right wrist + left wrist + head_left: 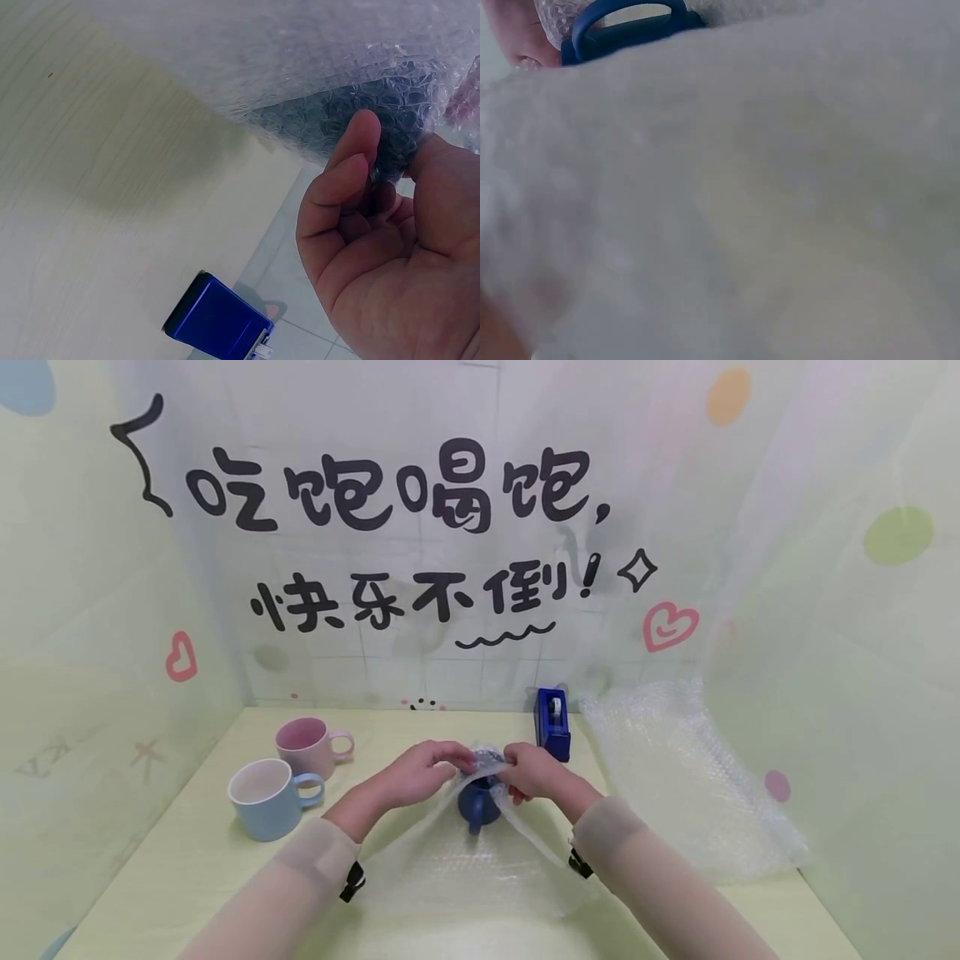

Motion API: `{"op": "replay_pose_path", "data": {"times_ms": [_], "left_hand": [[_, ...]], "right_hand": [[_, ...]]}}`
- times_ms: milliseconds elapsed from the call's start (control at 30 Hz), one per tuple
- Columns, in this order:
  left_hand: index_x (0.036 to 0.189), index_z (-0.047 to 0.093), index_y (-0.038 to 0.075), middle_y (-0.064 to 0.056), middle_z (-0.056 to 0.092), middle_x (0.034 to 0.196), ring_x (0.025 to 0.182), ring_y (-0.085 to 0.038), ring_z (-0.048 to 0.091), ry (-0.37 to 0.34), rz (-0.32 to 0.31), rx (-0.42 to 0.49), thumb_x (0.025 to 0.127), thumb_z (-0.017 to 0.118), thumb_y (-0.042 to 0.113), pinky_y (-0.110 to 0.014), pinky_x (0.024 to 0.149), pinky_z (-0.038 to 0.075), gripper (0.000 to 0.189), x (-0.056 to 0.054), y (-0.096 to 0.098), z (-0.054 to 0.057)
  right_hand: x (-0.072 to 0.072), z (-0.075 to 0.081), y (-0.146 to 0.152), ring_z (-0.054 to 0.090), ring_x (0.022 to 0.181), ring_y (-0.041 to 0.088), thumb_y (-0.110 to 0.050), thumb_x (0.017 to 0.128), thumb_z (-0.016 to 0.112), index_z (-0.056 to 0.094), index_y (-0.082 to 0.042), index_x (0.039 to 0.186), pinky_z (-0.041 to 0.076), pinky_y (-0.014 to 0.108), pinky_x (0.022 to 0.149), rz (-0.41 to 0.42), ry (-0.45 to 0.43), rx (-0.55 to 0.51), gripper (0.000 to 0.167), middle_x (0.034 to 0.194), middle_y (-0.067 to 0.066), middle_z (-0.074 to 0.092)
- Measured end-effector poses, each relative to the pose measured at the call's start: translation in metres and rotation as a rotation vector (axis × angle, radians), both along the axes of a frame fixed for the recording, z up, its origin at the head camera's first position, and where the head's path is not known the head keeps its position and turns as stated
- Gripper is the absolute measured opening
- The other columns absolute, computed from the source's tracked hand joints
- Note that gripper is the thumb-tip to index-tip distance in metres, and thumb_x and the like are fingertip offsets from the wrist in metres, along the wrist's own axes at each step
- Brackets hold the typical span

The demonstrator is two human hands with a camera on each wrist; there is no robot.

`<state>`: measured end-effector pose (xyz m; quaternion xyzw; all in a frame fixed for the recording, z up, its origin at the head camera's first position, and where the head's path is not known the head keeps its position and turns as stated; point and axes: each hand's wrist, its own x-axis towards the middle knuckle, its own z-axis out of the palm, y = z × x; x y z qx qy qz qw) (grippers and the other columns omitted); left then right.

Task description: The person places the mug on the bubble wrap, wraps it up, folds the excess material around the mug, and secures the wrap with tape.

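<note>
Two hands working at bubble wrap (480, 881) around a dark blue mug (477, 807)

The dark blue mug is sitting at the middle of the tabletop (168, 877), its handle pointing toward the person, while the bubble wrap is spreading beneath it toward the near edge and lifting over its far side. The right hand (536, 770) is clamping its curled fingers on the raised wrap at the mug's right. The left hand (429, 772) is reaching in from the other side, its fingertips touching the wrap; whether they are pinching it, I cannot tell. In the left wrist view the wrap is covering most of the scene, with the mug's handle showing above its edge.

Well to the left, a light blue mug (264, 806) is standing just in front of a pink mug (322, 754). A blue tape dispenser (553, 739) is resting beyond the right hand, and a second bubble wrap sheet (682, 793) is lying farther right, against the backdrop (450, 681)
</note>
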<state>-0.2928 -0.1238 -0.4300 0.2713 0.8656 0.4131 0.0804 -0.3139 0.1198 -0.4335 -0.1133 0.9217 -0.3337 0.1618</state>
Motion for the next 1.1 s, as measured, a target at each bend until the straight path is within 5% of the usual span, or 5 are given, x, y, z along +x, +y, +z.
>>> {"op": "replay_pose_path", "data": {"times_ms": [167, 467, 600, 900, 1100], "left_hand": [[0.138, 0.077, 0.019, -0.005, 0.073, 0.146, 0.140, -0.037, 0.054, 0.172, -0.162, -0.216, 0.100, 0.042, -0.014, -0.068, 0.118, 0.039, 0.061, 0.000, -0.010, 0.003], [0.149, 0.069, 0.022, -0.002, 0.066, 0.156, 0.141, -0.037, 0.053, 0.158, -0.224, -0.385, 0.097, 0.043, -0.019, -0.067, 0.118, 0.038, 0.072, 0.000, -0.013, 0.019], [0.145, 0.072, 0.021, 0.000, 0.069, 0.152, 0.135, -0.032, 0.053, 0.263, -0.229, -0.435, 0.101, 0.054, -0.015, -0.054, 0.106, 0.041, 0.060, 0.001, -0.008, 0.014], [0.145, 0.072, 0.021, 0.000, 0.067, 0.144, 0.135, -0.030, 0.054, 0.383, -0.190, -0.631, 0.109, 0.060, 0.002, -0.054, 0.114, 0.046, 0.042, -0.003, 0.007, -0.002], [0.125, 0.078, 0.022, 0.002, 0.071, 0.131, 0.124, -0.026, 0.057, 0.461, -0.177, -0.665, 0.110, 0.061, 0.006, -0.047, 0.106, 0.048, 0.028, -0.006, 0.013, -0.004]], "right_hand": [[-0.001, 0.001, 0.000, 0.066, 0.060, 0.017, -0.005, 0.106, 0.061, 0.046, -0.012, 0.084, 0.059, 0.033, 0.060, 0.002, -0.003, 0.009, 0.028, 0.073, 0.007, 0.066], [0.000, 0.003, 0.002, 0.065, 0.060, 0.017, -0.005, 0.105, 0.059, 0.046, -0.012, 0.084, 0.060, 0.037, 0.062, 0.003, 0.000, -0.009, 0.025, 0.072, 0.007, 0.065], [0.000, 0.002, 0.002, 0.066, 0.061, 0.018, -0.011, 0.108, 0.060, 0.048, -0.011, 0.085, 0.062, 0.039, 0.065, 0.010, 0.002, -0.024, 0.026, 0.073, 0.007, 0.065], [0.001, -0.002, 0.003, 0.067, 0.062, 0.019, -0.014, 0.109, 0.060, 0.052, -0.010, 0.086, 0.059, 0.035, 0.062, 0.006, 0.007, -0.002, 0.025, 0.076, 0.008, 0.068], [-0.001, -0.001, 0.004, 0.068, 0.063, 0.020, -0.015, 0.109, 0.058, 0.054, -0.010, 0.086, 0.062, 0.043, 0.067, 0.023, 0.015, -0.010, 0.024, 0.075, 0.007, 0.068]]}}
